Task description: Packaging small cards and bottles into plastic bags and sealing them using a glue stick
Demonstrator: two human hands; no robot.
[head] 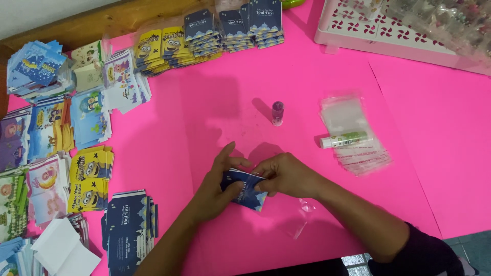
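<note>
Both hands (255,183) around dark-blue envelope (246,190)

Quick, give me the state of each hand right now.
Left hand: closed on the small dark blue printed paper envelope.
Right hand: gripping the same envelope's other side.

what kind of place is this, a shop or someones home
Probably a home craft or packing table rather than a shop: a pink sheet spread with stacks of printed envelopes, a pile of clear plastic sleeves and a glue stick. Both hands hold a dark blue envelope.
</note>
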